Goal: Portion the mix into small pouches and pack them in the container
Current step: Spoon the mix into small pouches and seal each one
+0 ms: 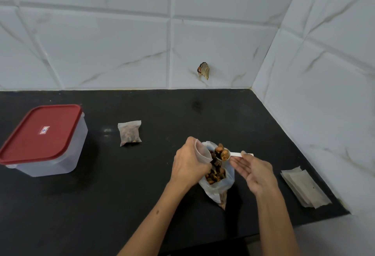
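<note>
On a black bench, the left hand has its grip curled round a small empty pouch, mouth held open. The right hand pinches a white scoop heaped with nut mix, just above the open mix bag. Best tip slowly, scoop lip inside the pouch mouth. One filled pouch lies nearby; the red-lidded container sits closed, far left.
</note>
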`<state>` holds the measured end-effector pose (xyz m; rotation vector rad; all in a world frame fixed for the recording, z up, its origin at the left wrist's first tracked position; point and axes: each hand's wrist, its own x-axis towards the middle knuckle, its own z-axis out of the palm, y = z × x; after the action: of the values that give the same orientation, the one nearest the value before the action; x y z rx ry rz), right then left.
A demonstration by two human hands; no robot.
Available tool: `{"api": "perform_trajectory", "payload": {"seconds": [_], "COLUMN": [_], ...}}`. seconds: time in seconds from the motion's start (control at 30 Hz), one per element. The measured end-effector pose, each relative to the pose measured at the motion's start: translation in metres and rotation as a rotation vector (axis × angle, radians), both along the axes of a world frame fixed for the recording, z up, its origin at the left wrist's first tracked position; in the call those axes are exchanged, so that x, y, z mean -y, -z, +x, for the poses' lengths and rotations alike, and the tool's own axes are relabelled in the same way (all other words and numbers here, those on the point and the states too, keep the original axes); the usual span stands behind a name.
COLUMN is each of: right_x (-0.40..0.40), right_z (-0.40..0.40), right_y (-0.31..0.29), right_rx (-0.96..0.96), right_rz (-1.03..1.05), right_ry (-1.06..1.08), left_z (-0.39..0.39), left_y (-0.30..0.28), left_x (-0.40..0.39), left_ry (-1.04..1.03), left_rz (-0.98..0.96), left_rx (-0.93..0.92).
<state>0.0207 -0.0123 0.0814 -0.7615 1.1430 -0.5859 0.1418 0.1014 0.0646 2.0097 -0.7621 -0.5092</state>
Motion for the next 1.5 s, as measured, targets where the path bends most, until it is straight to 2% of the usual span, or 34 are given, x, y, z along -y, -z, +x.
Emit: {"api": "perform_trajectory", "payload": {"seconds": [0.23, 0.43, 0.57, 0.73, 0.87, 0.97, 1.07, 1.2, 1.3, 1.4, 1.5], "right_x": [-0.005, -0.018, -0.023, -0.028, -0.034, -0.038, -0.041, -0.041, -0.045, -0.043, -0.032], "right_z": [-0.004, 0.003, 0.000, -0.002, -0.002, -0.001, -0.001, 0.000, 0.002, 0.006, 0.006], "right_y": [-0.035, -0.032, -0.027, -0.028, -0.035, -0.038, -0.042, -0.045, -0.049, -0.049, -0.036], "right_rx": [0.070, -0.012, -0.132, -0.378, -0.349, -0.289, -0.272, -0.286, -0.182, -0.020, -0.069], "right_rz": [-0.183, -0.396, -0.673, -1.184, -1.350, -1.368, -1.386, -1.304, -1.167, -0.901, -0.743], "right_ry": [0.017, -0.031, -0.129, -0.401, -0.482, -0.509, -0.446, -0.509, -0.354, -0.081, 0.031], "left_z": [-0.011, -0.014, -0.014, -0.013, -0.011, -0.011, -0.012, -0.011, -0.009, -0.004, 0.005], "left_y": [-0.010, -0.013, -0.010, -0.005, -0.003, -0.002, -0.002, -0.002, 0.000, 0.002, 0.008], "left_x": [0.019, 0.027, 0.028, 0.028, 0.023, 0.020, 0.018, 0.017, 0.016, 0.012, 0.006], "left_ry": [0.091, 0.079, 0.079, 0.065, 0.042, 0.039, 0.044, 0.046, 0.030, 0.015, -0.028], "left_rz": [0.001, -0.038, -0.038, -0.071, -0.178, -0.215, -0.226, -0.234, -0.241, -0.245, -0.249], "left_rx": [0.004, -0.027, -0.036, -0.087, -0.088, -0.126, -0.160, -0.171, -0.129, -0.099, -0.091]}}
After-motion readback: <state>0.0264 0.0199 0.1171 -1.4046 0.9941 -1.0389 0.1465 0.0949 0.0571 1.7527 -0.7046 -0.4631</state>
